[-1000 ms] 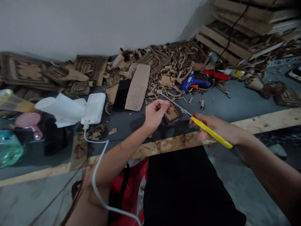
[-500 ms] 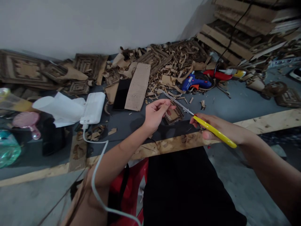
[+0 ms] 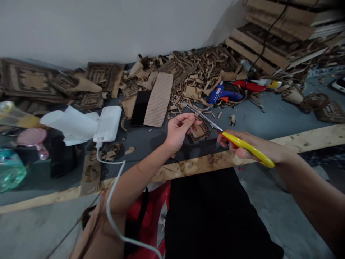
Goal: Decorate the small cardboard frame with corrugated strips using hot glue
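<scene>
My left hand [image 3: 178, 130] is closed in a pinch over the table, a tiny bit of cardboard [image 3: 197, 114] showing at its fingertips. From the right, my right hand [image 3: 260, 141] grips scissors with yellow handles [image 3: 246, 145]. Their long metal blades point up and left, passing beside the left fingertips at the cardboard bit. Whether the blades touch it I cannot tell. Under the hands lies a small framed cardboard panel [image 3: 199, 132], partly covered by the left fingers and the blades.
A corrugated cardboard strip [image 3: 159, 100] rests on a black flat object [image 3: 138, 108]. Beyond are heaped cardboard scraps [image 3: 194, 77] and a blue glue gun [image 3: 222, 94]. At left, a white power bank [image 3: 107, 124] trails a cable [image 3: 111, 187]. Stacked cardboard panels [image 3: 277, 32] stand back right.
The scissors' handles have shifted slightly right and spread a little, showing red on the inner side. My left hand keeps its pinch almost in the same place.
</scene>
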Action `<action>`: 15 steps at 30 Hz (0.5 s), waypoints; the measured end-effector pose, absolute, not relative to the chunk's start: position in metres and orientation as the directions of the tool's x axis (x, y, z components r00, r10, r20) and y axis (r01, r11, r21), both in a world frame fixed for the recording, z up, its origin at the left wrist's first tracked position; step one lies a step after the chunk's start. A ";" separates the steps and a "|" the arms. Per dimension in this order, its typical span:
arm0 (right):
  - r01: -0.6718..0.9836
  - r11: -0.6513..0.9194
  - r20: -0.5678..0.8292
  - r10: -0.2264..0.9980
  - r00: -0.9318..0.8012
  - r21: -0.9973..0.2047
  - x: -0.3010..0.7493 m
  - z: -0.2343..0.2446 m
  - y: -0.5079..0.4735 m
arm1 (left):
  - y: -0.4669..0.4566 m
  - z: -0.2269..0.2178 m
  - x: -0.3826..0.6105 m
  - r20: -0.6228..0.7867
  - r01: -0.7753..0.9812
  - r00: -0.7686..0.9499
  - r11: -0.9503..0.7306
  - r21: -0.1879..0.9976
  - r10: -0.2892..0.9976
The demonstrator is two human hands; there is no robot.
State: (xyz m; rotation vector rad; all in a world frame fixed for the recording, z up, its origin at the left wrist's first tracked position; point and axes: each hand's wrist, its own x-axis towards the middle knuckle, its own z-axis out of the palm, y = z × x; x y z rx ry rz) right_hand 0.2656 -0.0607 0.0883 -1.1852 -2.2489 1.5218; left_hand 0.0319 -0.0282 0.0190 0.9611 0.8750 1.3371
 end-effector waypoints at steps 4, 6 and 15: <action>0.487 0.143 -0.262 0.696 -0.668 -0.862 0.263 0.090 -0.061 | -0.028 0.020 0.031 0.045 -0.393 0.064 -0.017 0.920 0.997; 0.517 0.157 -0.277 0.696 -0.663 -0.841 0.262 0.091 -0.062 | -0.028 0.020 0.031 0.035 -0.372 0.054 -0.013 0.928 0.998; 0.611 0.134 -0.351 0.714 -0.605 -0.780 0.261 0.090 -0.061 | -0.027 0.019 0.030 0.034 -0.347 0.044 -0.017 0.938 0.998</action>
